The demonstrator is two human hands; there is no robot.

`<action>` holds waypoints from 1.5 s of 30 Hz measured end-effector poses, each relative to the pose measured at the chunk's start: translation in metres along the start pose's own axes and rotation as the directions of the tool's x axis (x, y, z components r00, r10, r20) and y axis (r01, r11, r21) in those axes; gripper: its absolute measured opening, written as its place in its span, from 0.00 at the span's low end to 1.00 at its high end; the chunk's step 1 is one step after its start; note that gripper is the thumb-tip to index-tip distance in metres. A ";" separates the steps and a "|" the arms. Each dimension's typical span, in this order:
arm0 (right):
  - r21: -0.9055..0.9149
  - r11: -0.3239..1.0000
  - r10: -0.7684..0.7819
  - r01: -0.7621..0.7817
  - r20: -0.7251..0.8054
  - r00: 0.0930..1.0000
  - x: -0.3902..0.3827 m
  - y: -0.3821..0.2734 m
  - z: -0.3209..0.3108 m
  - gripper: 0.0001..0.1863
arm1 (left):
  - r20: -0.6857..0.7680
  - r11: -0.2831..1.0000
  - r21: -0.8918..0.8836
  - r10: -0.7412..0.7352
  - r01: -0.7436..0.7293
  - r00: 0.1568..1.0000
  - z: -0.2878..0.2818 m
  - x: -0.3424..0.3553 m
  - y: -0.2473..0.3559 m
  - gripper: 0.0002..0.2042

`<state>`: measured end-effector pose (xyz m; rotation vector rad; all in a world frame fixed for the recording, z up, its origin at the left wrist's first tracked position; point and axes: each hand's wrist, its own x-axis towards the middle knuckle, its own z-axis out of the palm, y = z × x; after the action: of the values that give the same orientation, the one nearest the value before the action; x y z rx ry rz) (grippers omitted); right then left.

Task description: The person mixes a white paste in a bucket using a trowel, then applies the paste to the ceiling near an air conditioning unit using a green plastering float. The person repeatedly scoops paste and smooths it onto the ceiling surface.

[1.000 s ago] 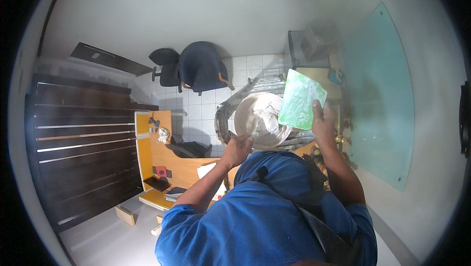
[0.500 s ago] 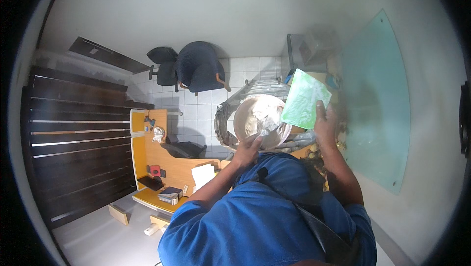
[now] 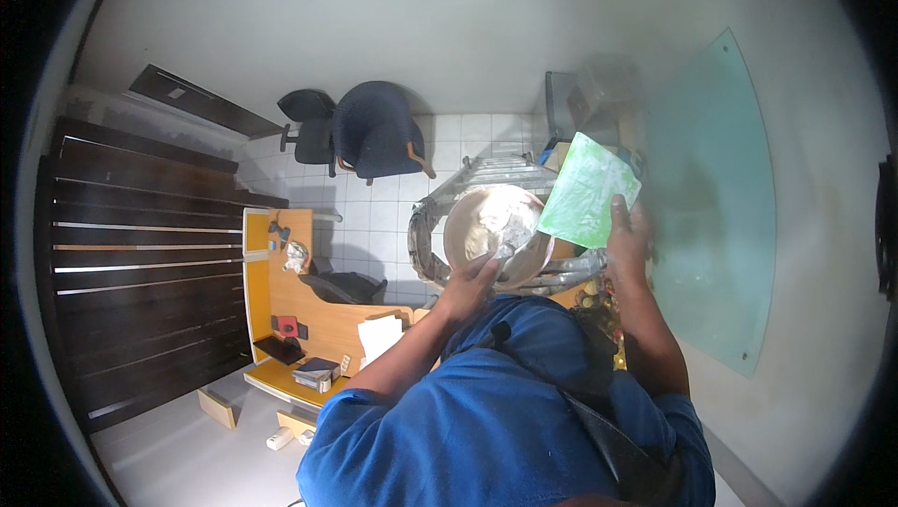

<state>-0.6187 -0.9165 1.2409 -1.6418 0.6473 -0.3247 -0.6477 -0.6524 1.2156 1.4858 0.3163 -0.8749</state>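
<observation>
My right hand grips a flat green board by its lower right edge, thumb on top; whitish smears cover the board. Over the near side of a round tub, my left hand is closed on a small scraper. The scraper's blade is partly hidden against the tub's contents. A lumpy white paste fills part of the tub. The board hangs just above the tub's right side.
The tub rests at a paint-stained metal stepladder. Below left is a wooden desk with papers. Chairs stand by the far wall. A frosted glass panel is mounted on the right wall.
The green board and my right hand have shifted slightly right. My left hand remains at the tub with the scraper, only slightly moved. The view has shifted a little.
</observation>
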 end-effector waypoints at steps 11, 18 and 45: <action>0.016 0.997 0.072 -0.074 0.105 0.992 0.004 0.003 0.001 0.19 | -0.063 0.991 -0.135 -0.003 -0.005 0.998 -0.025 -0.042 0.000 0.24; 0.258 0.785 0.452 -0.562 0.381 0.806 0.006 0.010 0.016 0.21 | -0.183 0.839 0.241 0.533 -0.488 0.826 -0.030 -0.044 0.007 0.20; 0.388 0.667 0.237 -0.636 0.699 0.675 -0.017 -0.040 0.001 0.20 | 0.223 0.077 0.746 0.907 -0.661 0.358 -0.075 -0.051 0.043 0.27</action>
<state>-0.6229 -0.9035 1.2820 -0.8045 0.3815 0.3561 -0.6284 -0.5723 1.2731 2.1925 -0.8001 0.2974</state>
